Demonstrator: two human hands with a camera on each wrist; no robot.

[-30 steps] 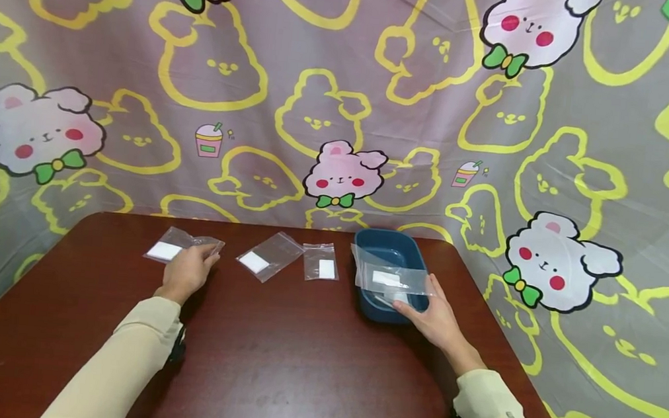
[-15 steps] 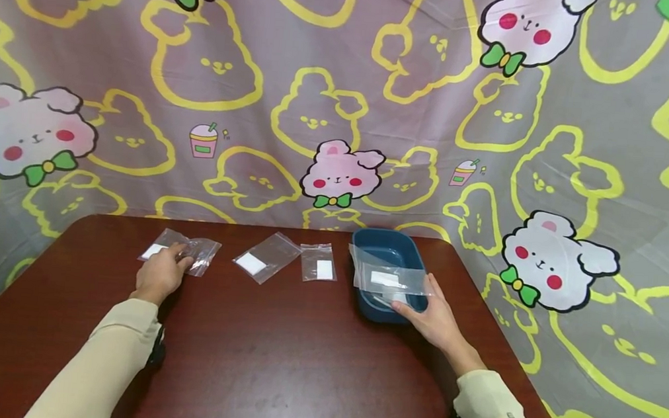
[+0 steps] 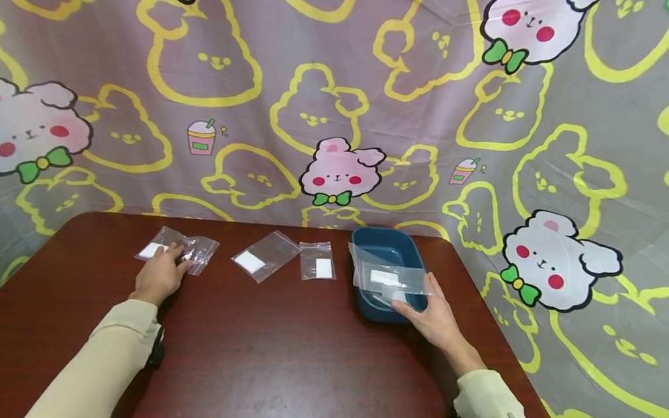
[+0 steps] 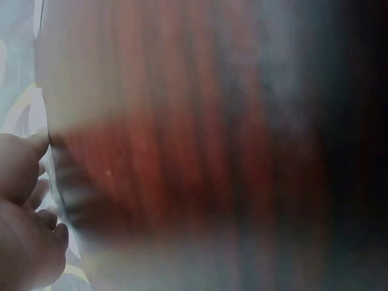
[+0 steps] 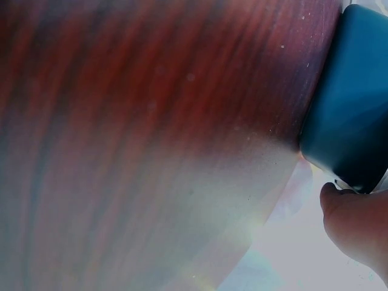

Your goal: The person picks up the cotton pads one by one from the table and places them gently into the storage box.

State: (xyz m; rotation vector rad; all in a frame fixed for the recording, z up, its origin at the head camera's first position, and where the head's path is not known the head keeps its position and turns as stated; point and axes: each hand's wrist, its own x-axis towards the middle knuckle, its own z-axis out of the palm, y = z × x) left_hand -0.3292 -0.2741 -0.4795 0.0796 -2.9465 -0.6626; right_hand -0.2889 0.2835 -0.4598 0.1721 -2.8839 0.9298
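Observation:
At the table's far left, my left hand (image 3: 158,278) reaches over a pair of overlapping clear zip bags; its fingers touch a crumpled bag (image 3: 204,252) and the bag with a white label (image 3: 151,251) and partly cover them. My right hand (image 3: 441,319) pinches several clear zip bags (image 3: 408,280) by their right end, thumb below and fingers behind. These bags hang over a blue plastic bin (image 3: 383,315), with their white labels showing. In the left wrist view the left hand (image 4: 27,218) shows at the edge; the right thumb (image 5: 351,221) appears beside the bin in the right wrist view.
Between the hands lie a larger zip bag (image 3: 273,257) and a smaller zip bag (image 3: 317,260), each with a white label, their corners meeting. The dark red wooden table (image 3: 297,358) ends at a patterned curtain (image 3: 271,117) behind and at the sides.
My left hand has shifted left along the bags, away from the crumpled bag's right end, and then stayed there. The right hand keeps its hold on the bags over the bin.

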